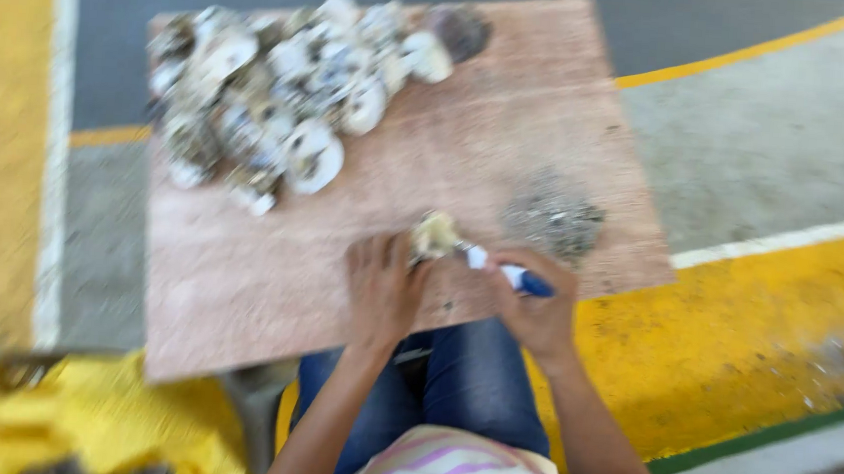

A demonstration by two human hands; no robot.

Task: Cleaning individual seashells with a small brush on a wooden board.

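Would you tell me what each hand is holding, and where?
The left hand holds a shell by its near edge; the right hand grips a blue-handled tool by its handle.

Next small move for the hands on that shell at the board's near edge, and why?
Probably twist the blue-handled tool gently: the right hand has its tip at the shell, which the left hand pins on the board. The frame is blurred, so whether the tip is inside is unclear.

Shell pile [283, 99] on board [240, 284] far-left; grit heap [554, 217] right; held shell [434, 236] near edge.
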